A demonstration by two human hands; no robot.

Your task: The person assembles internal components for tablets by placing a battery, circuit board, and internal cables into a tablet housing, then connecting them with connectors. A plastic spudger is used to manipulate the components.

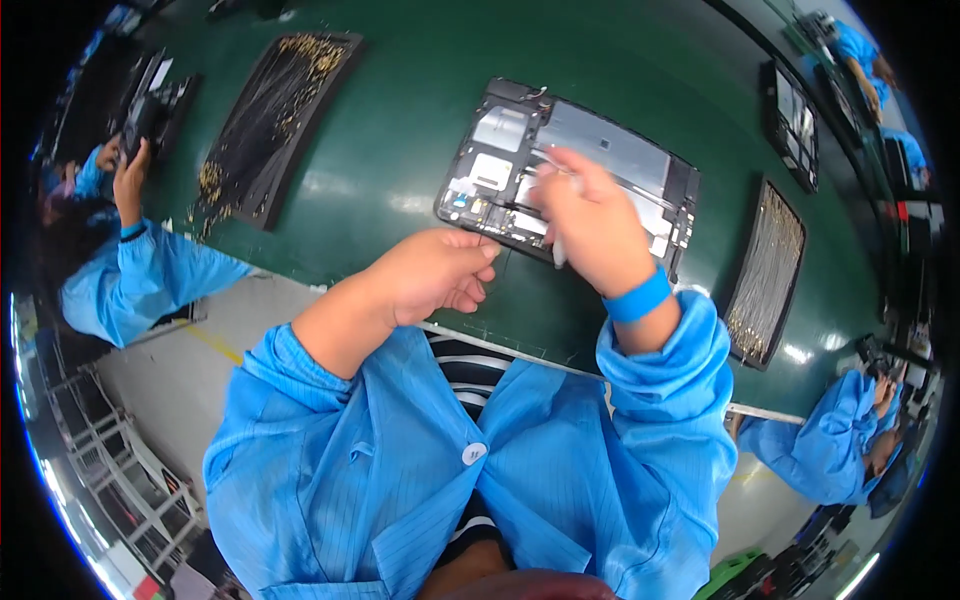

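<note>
An opened tablet point(603, 140) lies on the green bench in front of me, its silver battery packs and circuit board bare. At its near left edge, my left hand point(435, 275) is closed, thumb and forefinger pinched on what looks like a thin black cable point(481, 239). Above the middle of the tablet, my right hand point(595, 220) closes around a slim whitish hand tool point(559, 252). That hand is slightly blurred and hides part of the board and the tool's working end. A blue band circles my right wrist.
Left on the green bench point(390, 130) stands a dark tray point(285, 165) of thin black cables with gold ends. A second cable tray point(745, 300) is at the right, with another opened device point(795, 125) beyond it. People in blue sleeves work on both sides.
</note>
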